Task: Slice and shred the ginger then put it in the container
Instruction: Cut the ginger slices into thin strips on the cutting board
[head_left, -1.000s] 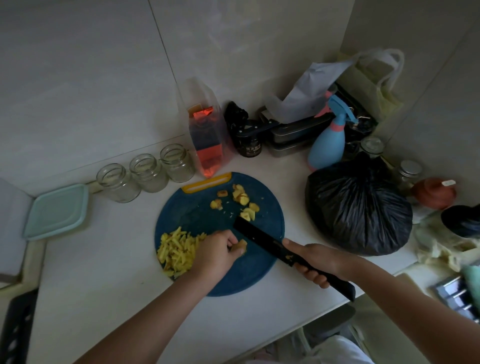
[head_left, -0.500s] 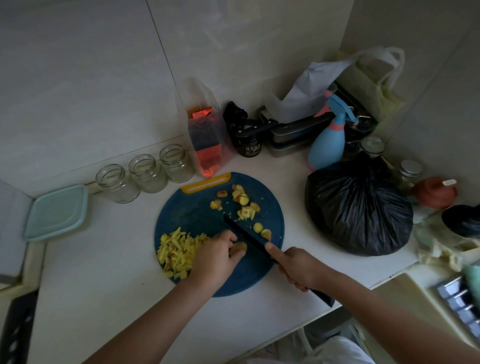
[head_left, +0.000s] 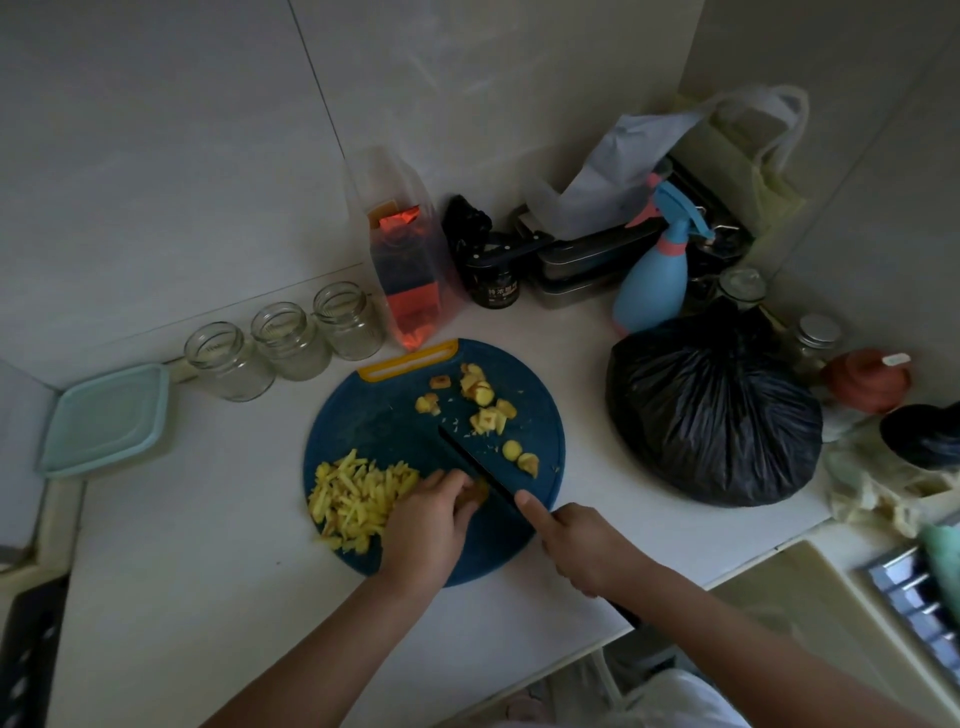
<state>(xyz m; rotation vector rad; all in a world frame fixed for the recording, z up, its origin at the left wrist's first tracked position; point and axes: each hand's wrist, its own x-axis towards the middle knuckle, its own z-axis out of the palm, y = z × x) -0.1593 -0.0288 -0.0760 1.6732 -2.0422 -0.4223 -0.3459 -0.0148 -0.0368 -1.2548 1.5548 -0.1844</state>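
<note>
White counter (head_left: 197, 561) ends at its front edge just behind both wrists, and the butt of the knife's handle pokes out past that edge under the right forearm. The right hand (head_left: 576, 545) is wrapped round the handle of the black knife (head_left: 475, 460), forefinger laid straight along the blade's back. The blade runs away from it, up and to the left, across the round blue cutting board (head_left: 379, 415).

The left hand (head_left: 423, 530) sits just left of the blade, its fingers curled and pinning a small ginger piece (head_left: 477, 492) to the board. Whether the knuckles touch the blade I cannot tell. Shredded ginger (head_left: 358, 493) lies heaped directly left of this hand, against its side and reaching close to the board's left rim. The board's near rim passes under the left wrist.

Beyond the right hand's forefinger, ginger slices (head_left: 488, 410) lie scattered on the far side of the blade, two round ones close by it, none over the rim.

Left of the left hand a wide stretch of counter shows, up to the teal-lidded container (head_left: 104, 421) at the counter's left corner. Right of the right hand a black bag (head_left: 711, 410) bulges near the board's right rim, with a narrow strip of counter between them. Farther off, three glass jars (head_left: 291, 340) stand in a row by the wall, and an orange pouch (head_left: 410, 270) stands just beyond the board's yellow handle.
</note>
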